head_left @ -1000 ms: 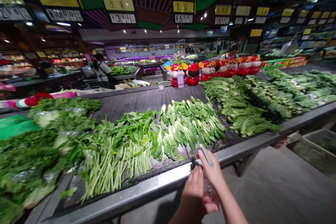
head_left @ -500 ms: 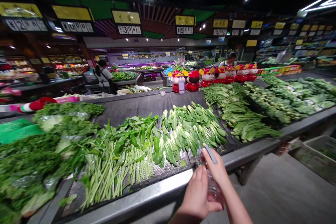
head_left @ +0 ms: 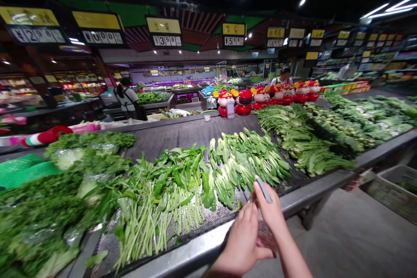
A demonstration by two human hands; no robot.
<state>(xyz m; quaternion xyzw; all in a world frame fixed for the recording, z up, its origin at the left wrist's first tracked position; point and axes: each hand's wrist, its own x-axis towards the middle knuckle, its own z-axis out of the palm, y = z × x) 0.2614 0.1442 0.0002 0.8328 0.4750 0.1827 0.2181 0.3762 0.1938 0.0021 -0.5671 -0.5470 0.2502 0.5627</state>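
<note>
My left hand (head_left: 243, 236) is closed around a clear, ridged plastic container (head_left: 264, 230), perhaps a bottle, with something reddish showing through its lower part. My right hand (head_left: 270, 208) meets it near the top. A narrow grey strip-like object (head_left: 263, 190) lies along that hand's raised finger; its kind is unclear, and the other right fingertips are hidden. Both hands are in front of the display's metal edge (head_left: 208, 239). Just beyond them lie small leafy greens with pale stems (head_left: 247, 160), and to their left long-stemmed greens (head_left: 163, 200).
Curly lettuce (head_left: 65, 191) and a green net (head_left: 29, 167) are at the left. More greens (head_left: 299, 139) continue right. Red figurines (head_left: 243, 102) line the back ledge under price signs (head_left: 163, 32). A crate (head_left: 395, 191) sits below at right. Two people stand behind the display.
The display appears shifted slightly to the right in view and tilted a little. My hands keep nearly the same pose around the clear container.
</note>
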